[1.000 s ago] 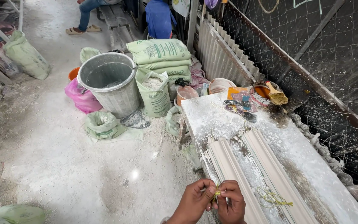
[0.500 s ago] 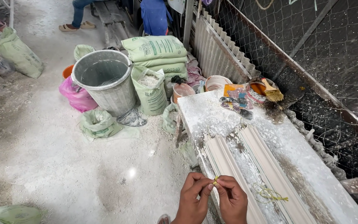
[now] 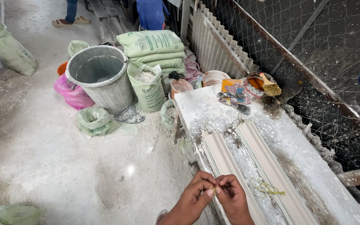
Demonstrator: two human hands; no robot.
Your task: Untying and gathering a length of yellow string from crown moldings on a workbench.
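- Down at the bottom centre of the head view, the left hand (image 3: 193,199) and the right hand (image 3: 231,199) are meeting fingertip to fingertip, both pinching a small yellowish strand (image 3: 213,191) between thumbs and forefingers.
- Fingers are closing narrowly on it; the strand is lying exactly between the two hands, neither nearer, its short visible length running roughly left to right.
- Just right of the right hand, a loose yellow-green tangle of string (image 3: 266,188) is lying on the dusty moulding strips (image 3: 246,166) of the plaster-caked bench (image 3: 213,109).
- Well apart, toward the upper left, a grey bucket (image 3: 101,77) is standing beside stacked green sacks (image 3: 153,48).
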